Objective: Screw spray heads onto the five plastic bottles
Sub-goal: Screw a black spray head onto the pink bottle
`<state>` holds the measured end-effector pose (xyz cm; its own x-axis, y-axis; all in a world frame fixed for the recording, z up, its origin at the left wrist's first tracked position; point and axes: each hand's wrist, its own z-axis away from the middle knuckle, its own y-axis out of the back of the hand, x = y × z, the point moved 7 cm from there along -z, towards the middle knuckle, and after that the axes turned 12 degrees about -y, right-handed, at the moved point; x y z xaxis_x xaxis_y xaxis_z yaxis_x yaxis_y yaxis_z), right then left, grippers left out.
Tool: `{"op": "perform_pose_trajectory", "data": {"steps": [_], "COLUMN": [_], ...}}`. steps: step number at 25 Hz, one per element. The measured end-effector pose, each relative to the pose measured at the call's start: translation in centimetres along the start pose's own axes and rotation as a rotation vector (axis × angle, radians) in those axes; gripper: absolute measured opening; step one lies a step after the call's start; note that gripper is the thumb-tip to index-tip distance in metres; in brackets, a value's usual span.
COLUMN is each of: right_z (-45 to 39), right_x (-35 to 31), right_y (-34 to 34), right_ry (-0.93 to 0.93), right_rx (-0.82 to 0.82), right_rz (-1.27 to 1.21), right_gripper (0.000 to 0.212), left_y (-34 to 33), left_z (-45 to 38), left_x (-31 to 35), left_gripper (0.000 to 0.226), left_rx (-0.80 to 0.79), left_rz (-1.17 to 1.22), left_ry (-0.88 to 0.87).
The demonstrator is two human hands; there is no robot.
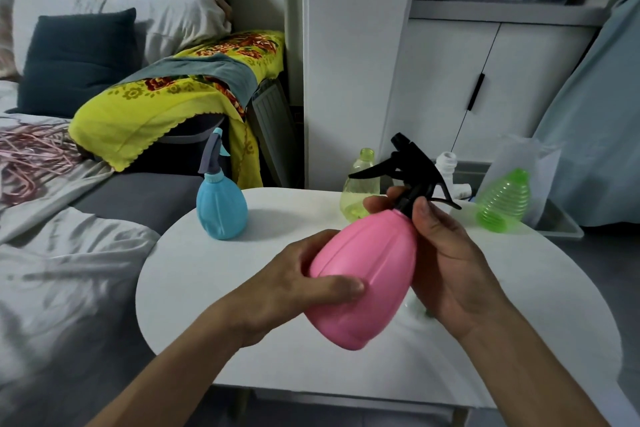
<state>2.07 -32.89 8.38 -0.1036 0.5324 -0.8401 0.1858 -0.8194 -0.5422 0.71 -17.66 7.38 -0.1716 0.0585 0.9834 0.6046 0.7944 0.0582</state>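
Above the round white table (pixel 242 340) I hold a pink bottle (pixel 367 274), tilted. My left hand (pixel 304 288) grips its body. My right hand (pixel 446 260) pinches the collar of the black spray head (pixel 412 166) that sits on its neck. A blue bottle (pixel 221 211) with a blue-grey spray head stands at the table's far left. A pale yellow bottle (pixel 356 191), a white bottle (pixel 446 166) and a ribbed green bottle (pixel 504 204) stand at the far edge with open necks.
A bed with rumpled grey sheets (pixel 62 253) runs along the left, close to the table. A yellow flowered cloth (pixel 173 104) drapes over a chair behind. White cabinet doors (pixel 485 87) and a clear plastic bag (pixel 523 163) lie beyond the table.
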Motion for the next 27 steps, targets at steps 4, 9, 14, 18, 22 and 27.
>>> {"op": "perform_pose_trajectory", "data": {"steps": [4, 9, 14, 18, 22, 27], "right_z": [0.3, 1.1, 0.4, 0.3, 0.8, 0.6], "right_x": [-0.3, 0.6, 0.5, 0.0, -0.7, 0.8], "right_y": [-0.2, -1.4, 0.6, 1.3, 0.1, 0.8], "right_ry": [-0.016, -0.186, -0.210, -0.183, -0.117, -0.221], "right_rx": [-0.016, -0.165, 0.126, 0.130, -0.118, 0.094], "right_rz": [-0.058, -0.129, -0.084, -0.034, -0.094, 0.107], "right_gripper": [0.024, 0.034, 0.040, 0.040, 0.040, 0.043], "left_y": [-0.1, -1.8, -1.9, -2.0, -1.9, -3.0], "left_z": [0.0, 0.6, -0.4, -0.4, -0.4, -0.5], "left_x": [-0.2, -0.1, 0.3, 0.2, -1.5, -2.4], "left_gripper": [0.055, 0.030, 0.058, 0.069, 0.080, 0.061], "left_rx": [-0.015, -0.223, -0.091, -0.012, -0.097, -0.149], "left_rz": [0.014, 0.110, -0.179, -0.362, 0.195, -0.026], "left_ry": [0.010, 0.149, -0.057, -0.170, 0.141, 0.089]}}
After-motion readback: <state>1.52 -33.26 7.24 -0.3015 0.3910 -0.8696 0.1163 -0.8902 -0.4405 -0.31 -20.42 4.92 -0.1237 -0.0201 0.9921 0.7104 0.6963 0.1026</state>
